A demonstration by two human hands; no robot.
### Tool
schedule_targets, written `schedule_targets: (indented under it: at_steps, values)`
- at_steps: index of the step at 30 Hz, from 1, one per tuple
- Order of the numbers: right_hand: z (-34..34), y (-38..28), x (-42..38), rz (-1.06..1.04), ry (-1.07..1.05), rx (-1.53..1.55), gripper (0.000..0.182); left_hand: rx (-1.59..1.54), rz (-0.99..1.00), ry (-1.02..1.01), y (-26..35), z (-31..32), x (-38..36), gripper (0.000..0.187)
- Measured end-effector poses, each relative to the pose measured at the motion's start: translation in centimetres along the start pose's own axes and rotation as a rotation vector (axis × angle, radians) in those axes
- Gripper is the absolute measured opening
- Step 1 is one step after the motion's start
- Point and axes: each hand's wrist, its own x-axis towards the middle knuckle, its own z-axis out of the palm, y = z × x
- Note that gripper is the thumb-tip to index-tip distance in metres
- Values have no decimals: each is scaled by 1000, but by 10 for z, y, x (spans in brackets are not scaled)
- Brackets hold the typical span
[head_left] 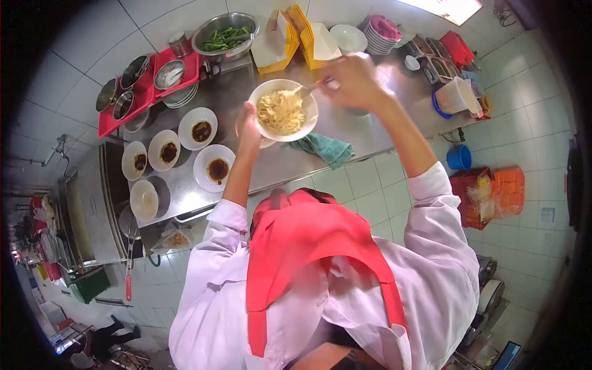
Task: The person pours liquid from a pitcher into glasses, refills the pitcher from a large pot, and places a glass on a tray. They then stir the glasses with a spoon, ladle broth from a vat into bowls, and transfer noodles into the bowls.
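Note:
My left hand [248, 127] grips the left side of a white bowl [313, 117] above the steel counter [280, 166]. Pale noodles [281, 111] fill the bowl. At its upper right rim, my right hand [350, 81] is closed around the handle of a metal utensil [308, 90], whose tip reaches the noodles. The right hand is slightly blurred. Behind the held bowl, part of another pale rim shows. A green cloth [325, 148] lies just right of the bowl, at the counter's front edge.
Several white bowls with dark sauce [201, 131] stand at left, near red trays [145, 86]. At the back are a steel bowl of green vegetables [224, 39], yellow-edged cartons [274, 46] and stacked bowls [381, 38]. Condiment containers [436, 61] stand at right.

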Motion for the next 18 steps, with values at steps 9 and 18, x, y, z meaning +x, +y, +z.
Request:
schedule_targets:
  at_steps: [9, 18]
  values:
    - [53, 54, 4, 261, 15, 822, 24, -146, 40, -46, 26, 5, 21, 63]
    - [73, 33, 12, 132, 102, 382, 17, -109, -25, -105, 47, 45, 17, 58]
